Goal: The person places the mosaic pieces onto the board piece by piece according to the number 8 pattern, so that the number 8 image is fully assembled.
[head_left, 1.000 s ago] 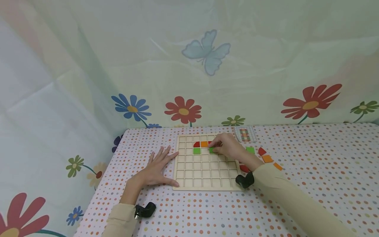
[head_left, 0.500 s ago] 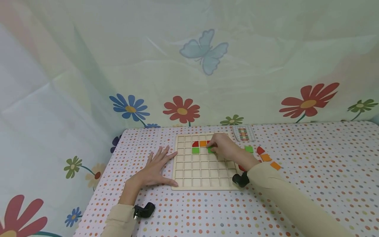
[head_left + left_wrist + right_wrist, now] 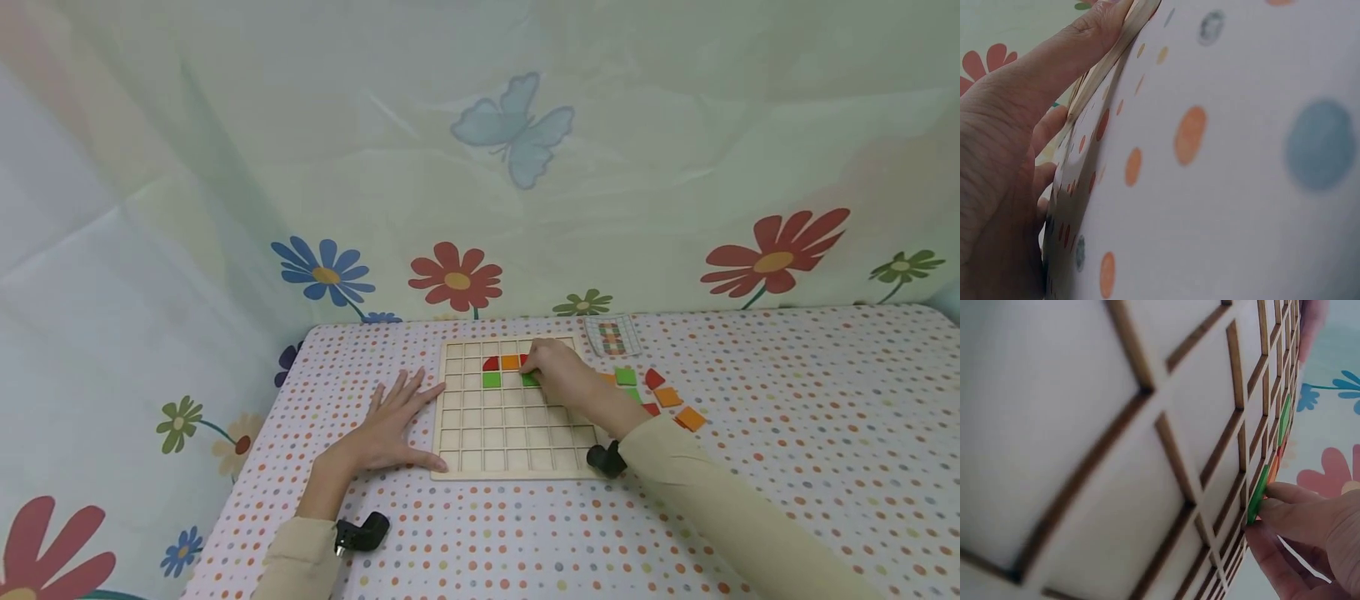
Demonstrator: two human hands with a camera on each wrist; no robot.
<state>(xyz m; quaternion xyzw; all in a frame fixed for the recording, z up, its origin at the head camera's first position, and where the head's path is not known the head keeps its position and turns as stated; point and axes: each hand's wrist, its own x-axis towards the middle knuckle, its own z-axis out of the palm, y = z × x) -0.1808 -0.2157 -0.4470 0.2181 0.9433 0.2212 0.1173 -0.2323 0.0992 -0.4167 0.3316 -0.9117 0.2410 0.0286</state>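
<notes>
A wooden grid board (image 3: 495, 437) lies flat on the dotted cloth. My left hand (image 3: 386, 429) is spread at its left side, thumb and a fingertip at the board's edge; in the left wrist view the thumb (image 3: 1079, 47) lies along that edge. With bent fingers, my right hand (image 3: 566, 379) pinches a green square tile (image 3: 1259, 495) at a cell in the upper part of the grid. A red quarter-circle tile (image 3: 491, 364), an orange square tile (image 3: 510, 362) and another green square tile (image 3: 491, 380) sit in cells to its left. A red tile beyond is partly hidden by the fingers.
Right of the board lie several loose tiles, among them a green square (image 3: 625, 377), a red quarter circle (image 3: 654, 379) and an orange square (image 3: 691, 417). A printed pattern card (image 3: 612, 336) is behind them. A flowered curtain (image 3: 660, 167) hangs at the back.
The right hand stays at the same green tile. Its forearm has shifted slightly, showing more loose tiles on the right. The head view has drifted a little. The left hand has kept its place.
</notes>
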